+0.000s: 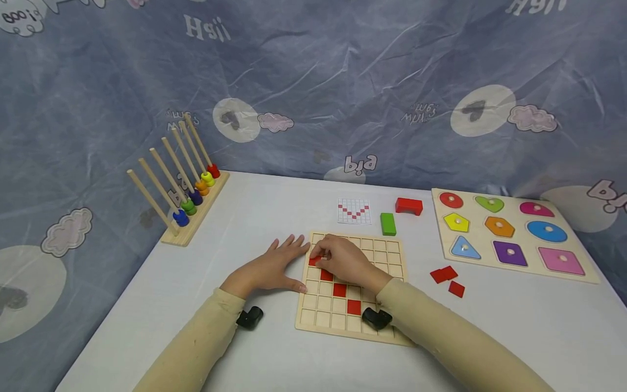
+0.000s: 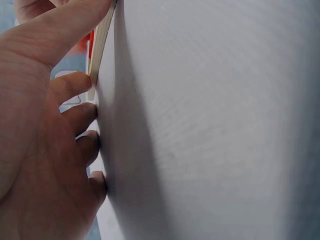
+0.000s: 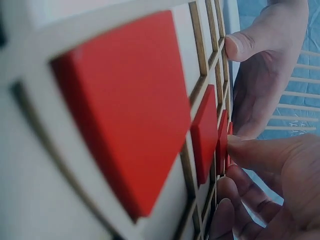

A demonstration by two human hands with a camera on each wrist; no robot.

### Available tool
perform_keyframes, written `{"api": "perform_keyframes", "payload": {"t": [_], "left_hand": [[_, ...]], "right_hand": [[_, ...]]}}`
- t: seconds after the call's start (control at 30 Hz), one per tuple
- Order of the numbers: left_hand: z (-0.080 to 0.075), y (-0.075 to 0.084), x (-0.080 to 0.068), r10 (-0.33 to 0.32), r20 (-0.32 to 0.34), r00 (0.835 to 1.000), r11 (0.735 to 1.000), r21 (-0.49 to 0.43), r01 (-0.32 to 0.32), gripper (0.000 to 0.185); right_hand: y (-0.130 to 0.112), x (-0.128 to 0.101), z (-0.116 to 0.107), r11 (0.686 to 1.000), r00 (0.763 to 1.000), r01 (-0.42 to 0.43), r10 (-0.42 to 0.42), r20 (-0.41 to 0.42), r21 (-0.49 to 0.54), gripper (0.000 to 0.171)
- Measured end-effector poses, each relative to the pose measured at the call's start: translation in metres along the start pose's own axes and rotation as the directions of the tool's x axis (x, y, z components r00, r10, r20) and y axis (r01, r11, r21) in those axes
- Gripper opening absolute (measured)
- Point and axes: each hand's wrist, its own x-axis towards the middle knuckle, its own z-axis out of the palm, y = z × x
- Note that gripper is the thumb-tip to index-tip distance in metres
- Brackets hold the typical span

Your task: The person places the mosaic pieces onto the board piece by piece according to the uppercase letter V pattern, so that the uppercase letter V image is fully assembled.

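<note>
Left hand flat on the white table, fingers straight and slightly spread, thumb tip laid against the left edge of the wooden grid board; same seen from the left wrist view, with the left hand pressed down and the thumb running along the board's thin edge. Right hand over the upper left part of the board, fingers curled narrow, pinching a red square tile at a cell near the left edge of the board's second row. From the right wrist view, fingertips closed on that farthest red tile, tilted in its cell, whether fully seated cannot be told. Three more red tiles already in cells, stepping diagonally down and to the right: one, next, lowest. Beyond the board, a small pattern card with a red V on a white grid. Just right of the card, a green block and a red arch block. On the table right of the board, three loose red tiles, two touching, one just apart. Farther right, a shape puzzle board with coloured knobbed pieces. At far left, a wooden peg rack with coloured rings low on slanted rods. Crumpled blue printed cloth behind.
</note>
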Motion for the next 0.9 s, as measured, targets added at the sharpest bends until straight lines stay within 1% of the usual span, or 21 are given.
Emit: {"api": "perform_keyframes", "payload": {"t": [0.13,0.47,0.67,0.9], "left_hand": [[0.0002,-0.0003,0.0001,-0.002,0.001,1.000,1.000,0.007,0.002,0.106],[0.0006,-0.0008,-0.0003,-0.017,0.003,1.000,1.000,0.015,0.017,0.107],[0.0005,-0.0010,-0.0003,-0.010,0.002,1.000,1.000,0.015,0.010,0.107],[0.0003,-0.0003,0.0004,-0.006,0.003,1.000,1.000,0.008,0.006,0.106]], "right_hand": [[-0.0004,0.0005,0.0002,1.000,1.000,0.000,0.000,0.002,-0.008,0.020],[0.0020,0.0017,0.0016,1.000,1.000,0.020,-0.020,0.006,-0.003,0.019],[0.0022,0.0014,0.0006,1.000,1.000,0.009,-0.009,0.013,0.002,0.018],[0.0051,-0.0009,-0.0024,0.999,0.999,0.013,-0.014,0.031,0.033,0.022]]}}
